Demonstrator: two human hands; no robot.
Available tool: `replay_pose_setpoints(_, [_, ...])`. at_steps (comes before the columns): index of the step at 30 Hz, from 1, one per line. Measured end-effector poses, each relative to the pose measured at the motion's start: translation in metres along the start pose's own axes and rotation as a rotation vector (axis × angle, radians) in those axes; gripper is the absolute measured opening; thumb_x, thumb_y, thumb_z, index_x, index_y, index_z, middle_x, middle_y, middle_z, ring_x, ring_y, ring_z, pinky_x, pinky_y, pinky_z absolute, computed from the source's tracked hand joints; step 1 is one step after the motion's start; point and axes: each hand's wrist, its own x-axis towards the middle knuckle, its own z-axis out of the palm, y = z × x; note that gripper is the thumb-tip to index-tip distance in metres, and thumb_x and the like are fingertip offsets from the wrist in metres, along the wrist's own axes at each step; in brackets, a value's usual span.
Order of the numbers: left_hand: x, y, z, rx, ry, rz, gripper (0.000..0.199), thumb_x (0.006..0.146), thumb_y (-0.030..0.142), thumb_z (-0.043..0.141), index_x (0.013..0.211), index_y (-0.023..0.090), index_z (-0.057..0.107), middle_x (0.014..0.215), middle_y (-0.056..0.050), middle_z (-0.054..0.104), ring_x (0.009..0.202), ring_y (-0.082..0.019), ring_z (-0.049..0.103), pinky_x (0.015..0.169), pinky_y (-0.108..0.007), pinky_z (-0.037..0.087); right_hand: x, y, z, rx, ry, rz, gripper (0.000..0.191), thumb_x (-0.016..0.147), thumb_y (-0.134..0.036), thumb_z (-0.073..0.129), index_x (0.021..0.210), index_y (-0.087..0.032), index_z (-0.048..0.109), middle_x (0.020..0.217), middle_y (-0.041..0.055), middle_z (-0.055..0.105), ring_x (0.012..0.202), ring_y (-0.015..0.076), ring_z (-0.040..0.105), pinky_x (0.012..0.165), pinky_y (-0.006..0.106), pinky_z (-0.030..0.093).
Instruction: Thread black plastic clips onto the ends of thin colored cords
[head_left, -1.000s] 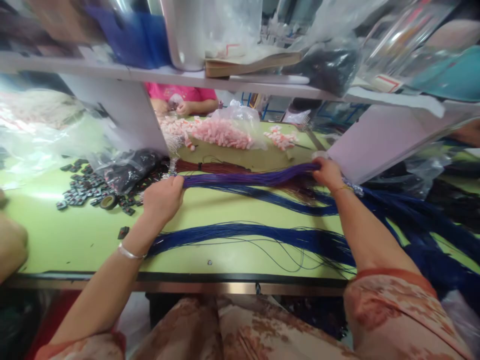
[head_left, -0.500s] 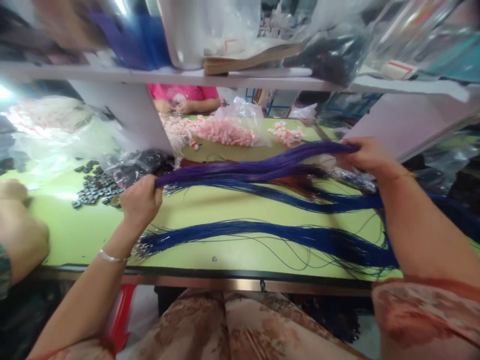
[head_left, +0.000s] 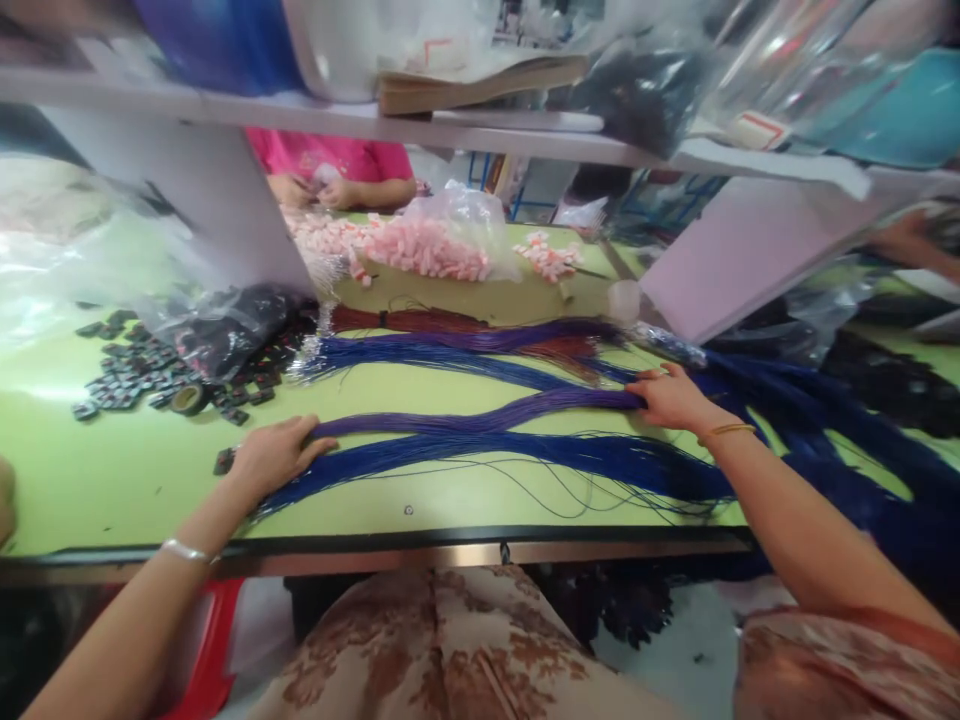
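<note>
A bundle of purple wires [head_left: 480, 418] stretches across the green table between my two hands. My left hand [head_left: 274, 455] is closed round its left end, low over the table. At the other end my right hand [head_left: 670, 397] grips the bundle with closed fingers. Just nearer to me lies a bundle of blue wires [head_left: 525, 452], its left end partly under my left hand. Farther back rest another blue wire bundle [head_left: 420, 352], a darker purple bundle [head_left: 517, 335] and a reddish-brown wire bundle [head_left: 420, 319].
Small black parts [head_left: 127, 375] and a roll of black tape [head_left: 187, 399] lie at left, beside a plastic bag of dark pieces [head_left: 232, 320]. Pink pieces [head_left: 427, 248] are heaped behind. A shelf [head_left: 322, 118] spans overhead. Opposite sits a person in a pink top [head_left: 337, 160].
Both hands have brought the purple bundle down and toward me, from above the back bundles to the table beside the front blue bundle. The view has shifted slightly.
</note>
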Motion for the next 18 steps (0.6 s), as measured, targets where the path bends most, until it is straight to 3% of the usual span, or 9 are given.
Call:
replay_pose_setpoints(2, [0.001,-0.001,-0.004,0.018,0.007,0.01,0.051,0.093,0.056,0.026,0.096,0.02,0.062,0.09,-0.01,0.067,0.082,-0.027,0.065,0.065,-0.033,0.043,-0.007,0.006,0.003,-0.047,-0.055,-0.057,0.029,0.065,-0.024,0.07,0.094,-0.023,0.074,0.121,0.016,0.064,0.13,0.0355,0.042,0.107,0.054,0.018])
replay_pose_setpoints(5, [0.003,0.009,-0.015,0.034,0.111,0.063,0.054,0.089,0.062,0.033,0.094,0.019,0.066,0.098,-0.012,0.067,0.093,-0.031,0.063,0.08,-0.041,0.046,-0.014,0.02,0.0,-0.053,-0.115,-0.048,0.041,0.063,-0.034,0.072,0.103,-0.026,0.073,0.141,0.0141,0.05,0.139,0.0426,0.026,0.105,0.065,0.013])
replay_pose_setpoints(7, [0.009,0.031,-0.021,-0.028,0.194,0.147,0.056,0.087,0.065,0.038,0.101,0.019,0.066,0.111,-0.014,0.065,0.104,-0.032,0.06,0.092,-0.045,0.044,-0.016,0.029,-0.006,0.037,-0.149,-0.024,0.054,0.063,-0.04,0.073,0.116,-0.029,0.069,0.143,0.0131,0.05,0.138,0.0426,0.03,0.105,0.066,0.019])
replay_pose_setpoints(9, [0.019,0.065,-0.023,-0.149,0.227,0.25,0.057,0.088,0.063,0.038,0.113,0.018,0.064,0.121,-0.014,0.063,0.112,-0.031,0.057,0.098,-0.044,0.042,-0.015,0.034,-0.015,0.192,-0.148,-0.042,0.063,0.068,-0.047,0.07,0.127,-0.029,0.062,0.139,0.0119,0.054,0.132,0.038,0.042,0.105,0.057,0.031])
replay_pose_setpoints(11, [0.035,0.107,-0.021,-0.269,0.216,0.346,0.06,0.089,0.061,0.041,0.123,0.015,0.059,0.126,-0.015,0.06,0.117,-0.03,0.054,0.102,-0.043,0.04,-0.011,0.028,-0.026,0.348,-0.061,-0.06,0.061,0.075,-0.053,0.062,0.13,-0.025,0.06,0.133,0.0111,0.059,0.12,0.0319,0.054,0.1,0.046,0.042])
replay_pose_setpoints(15, [0.065,0.178,-0.007,-0.401,0.125,0.497,0.077,0.08,0.066,0.055,0.134,0.011,0.051,0.129,-0.019,0.056,0.116,-0.031,0.052,0.099,-0.043,0.042,0.0,-0.028,-0.046,0.562,0.203,-0.08,0.046,0.089,-0.049,0.047,0.117,-0.019,0.066,0.118,0.0104,0.068,0.104,0.0249,0.064,0.09,0.036,0.05])
replay_pose_setpoints(18, [0.069,0.199,0.004,-0.423,0.103,0.604,0.068,0.08,0.062,0.059,0.131,0.017,0.056,0.113,-0.014,0.061,0.101,-0.028,0.055,0.087,-0.041,0.045,0.007,-0.089,-0.052,0.651,0.238,-0.285,0.042,0.094,-0.042,0.041,0.123,-0.02,0.063,0.121,0.0096,0.066,0.106,0.0222,0.062,0.093,0.035,0.048])
